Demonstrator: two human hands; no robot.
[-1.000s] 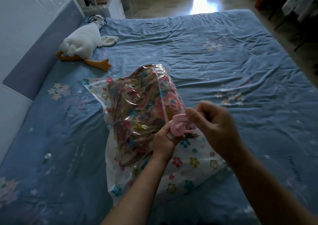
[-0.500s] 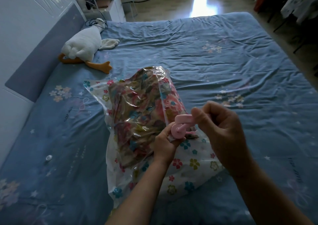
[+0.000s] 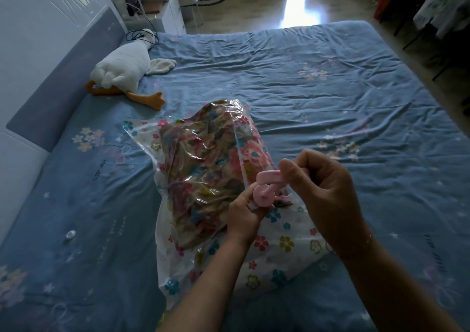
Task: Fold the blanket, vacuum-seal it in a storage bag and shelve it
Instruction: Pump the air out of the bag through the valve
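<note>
Gripping a pink fitting [image 3: 264,192] on the storage bag [image 3: 279,250], the left hand [image 3: 244,217] curls its fingers round the fitting's round disc and the bag film beneath it. The right hand [image 3: 323,192] pinches the longer bar on top of the same fitting between thumb and curled fingers. Both hands hover just above the bag, close together.

The bag is clear plastic printed with small coloured flowers and lies on the blue bed sheet [image 3: 305,82], near the middle of the bed. The folded floral blanket [image 3: 203,174] sits inside it, filling the far part, while the near part of the bag lies flatter.

On the sheet to the left of the bag the printed words "SLEEP WELL" [image 3: 99,170] can be read; similar lettering at the right is too blurred to make out. A white plush goose [image 3: 122,69] with orange feet lies by the headboard [image 3: 50,97], well apart from the bag
</note>
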